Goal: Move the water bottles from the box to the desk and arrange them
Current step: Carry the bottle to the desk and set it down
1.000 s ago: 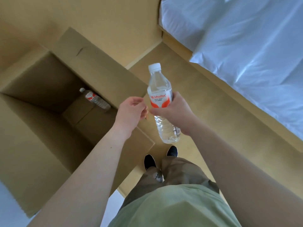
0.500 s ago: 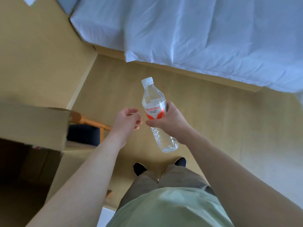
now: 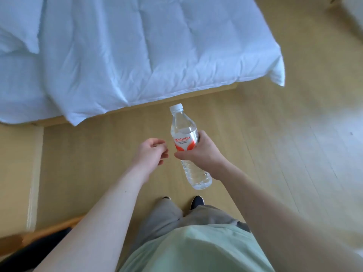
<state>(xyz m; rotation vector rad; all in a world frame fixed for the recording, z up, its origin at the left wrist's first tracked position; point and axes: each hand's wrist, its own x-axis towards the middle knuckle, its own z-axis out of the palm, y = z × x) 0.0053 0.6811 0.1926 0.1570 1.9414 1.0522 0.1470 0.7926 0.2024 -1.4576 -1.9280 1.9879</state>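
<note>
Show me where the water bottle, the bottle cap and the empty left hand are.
water bottle [image 3: 183, 143]: head view, on its red and white label.
bottle cap [image 3: 176, 107]: head view, on the white cap's side.
left hand [image 3: 152, 152]: head view, on the back of the hand.

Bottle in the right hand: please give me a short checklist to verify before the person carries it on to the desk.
1. Right hand grips the bottle around its label: ok.
2. Cap on the bottle: ok.
3. Left hand free, holding nothing: ok.
4. Floor ahead free of obstacles: ok.
5. Desk in view: not ok, only the bed shows.
6. Space on the desk: cannot tell.
</note>
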